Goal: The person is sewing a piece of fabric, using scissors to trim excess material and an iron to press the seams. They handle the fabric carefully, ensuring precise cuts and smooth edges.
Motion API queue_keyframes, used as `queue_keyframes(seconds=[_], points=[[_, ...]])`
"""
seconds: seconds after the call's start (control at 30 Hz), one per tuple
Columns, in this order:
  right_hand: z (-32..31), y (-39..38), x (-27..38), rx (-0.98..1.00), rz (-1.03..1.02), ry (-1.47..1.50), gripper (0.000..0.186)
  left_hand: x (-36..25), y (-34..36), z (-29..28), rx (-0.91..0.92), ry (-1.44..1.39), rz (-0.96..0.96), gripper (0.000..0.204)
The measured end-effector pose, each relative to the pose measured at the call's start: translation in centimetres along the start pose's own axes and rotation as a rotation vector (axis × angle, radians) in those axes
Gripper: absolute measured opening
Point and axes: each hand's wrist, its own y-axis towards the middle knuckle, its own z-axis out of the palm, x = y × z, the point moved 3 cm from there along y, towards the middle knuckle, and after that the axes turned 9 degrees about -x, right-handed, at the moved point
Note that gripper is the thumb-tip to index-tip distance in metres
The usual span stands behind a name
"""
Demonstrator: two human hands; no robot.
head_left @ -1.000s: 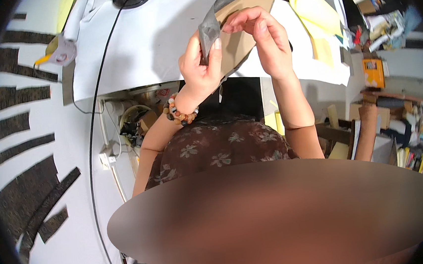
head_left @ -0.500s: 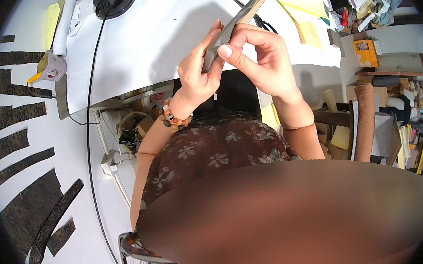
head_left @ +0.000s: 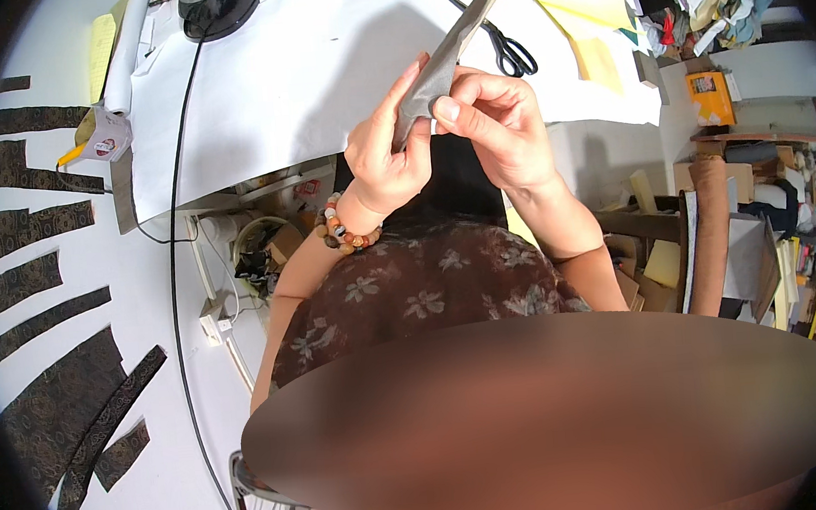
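Observation:
Above the white-papered table, both hands hold a long, narrow grey piece of folded fabric (head_left: 441, 68), with a paler tan edge showing toward its far end. My left hand (head_left: 383, 156) supports its near end along the palm and fingers, a beaded bracelet on that wrist. On the other side, my right hand (head_left: 501, 123) pinches the fabric's edge between thumb and forefinger. Just beyond the right hand, black-handled scissors (head_left: 513, 55) lie on the white paper (head_left: 252, 95), their blades partly hidden behind the fabric.
Yellow sheets (head_left: 585, 1) lie at the table's far right. A black rounded device (head_left: 224, 6) with a cord (head_left: 176, 273) stands at the far left. Dark patterned fabric pieces (head_left: 64, 388) hang or lie at left. A brown roll (head_left: 708, 231) and crowded shelves fill the right.
The fabric has tilted slightly and its grey face shows wider near my hands. My right hand has shifted a little left, and more of the scissors is visible.

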Motion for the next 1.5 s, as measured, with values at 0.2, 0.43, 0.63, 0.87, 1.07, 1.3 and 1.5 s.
queue_keyframes(seconds=[0.2, 0.43, 0.63, 0.87, 1.07, 1.3, 1.5], points=[[-0.1, 0.4, -0.4, 0.025, -0.094, -0.074, 0.016, 0.3, -0.1, 0.0, -0.023, -0.016, -0.005, 0.046], [-0.4, 0.8, -0.9, 0.031, -0.136, -0.154, 0.017, 0.5, -0.2, -0.3, -0.022, -0.03, -0.029, 0.046], [0.2, 0.9, -1.4, 0.015, -0.138, -0.165, 0.02, 0.5, -0.3, -0.8, 0.011, -0.004, -0.065, 0.049], [-0.5, 0.7, -2.4, -0.005, -0.161, -0.34, 0.023, 0.8, -0.6, -0.5, 0.022, -0.068, -0.128, 0.051], [-0.5, 0.5, -1.5, -0.039, -0.221, -0.281, 0.021, -0.1, 0.5, 0.0, 0.059, 0.001, -0.02, 0.049], [-1.0, -0.8, -1.4, -0.038, -0.135, -0.164, 0.012, -1.7, 1.7, 0.1, 0.178, -0.009, -0.013, 0.052], [-2.0, -1.2, -1.1, 0.004, -0.068, -0.086, 0.013, -2.8, 1.9, 0.5, 0.225, -0.099, -0.085, 0.054]])
